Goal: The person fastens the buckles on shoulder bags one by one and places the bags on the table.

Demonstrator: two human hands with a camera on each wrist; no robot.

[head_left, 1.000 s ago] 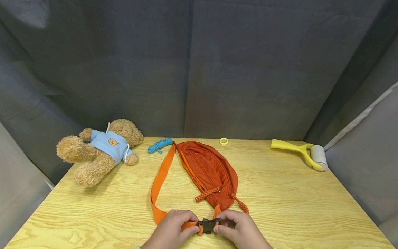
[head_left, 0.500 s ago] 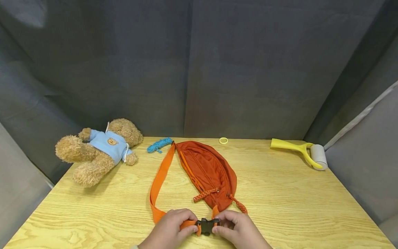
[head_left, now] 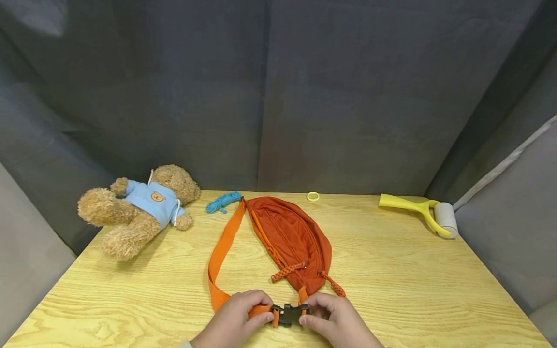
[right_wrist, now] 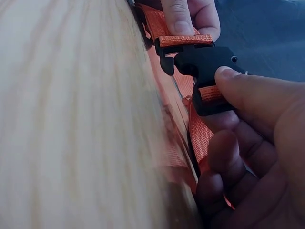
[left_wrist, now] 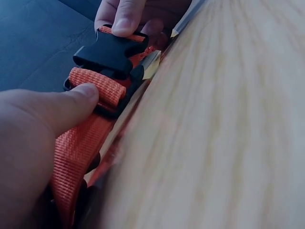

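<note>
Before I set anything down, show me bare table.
Widest stretch of table: right of the red bag, nearer than the roller. Smaller: between teddy bear and orange strap. Crowded: around the buckle, with left hand and right hand, and where blue cord lies beside the bag's tip.

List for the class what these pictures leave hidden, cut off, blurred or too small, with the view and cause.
Inside of the red bag, head view: hidden by its fabric.
Part of the orange strap, head view: covered by the left fingers.
Left sleeve, head view: cut off by the bottom edge.
Yellow ring markings, if any, head view: too small.
</note>
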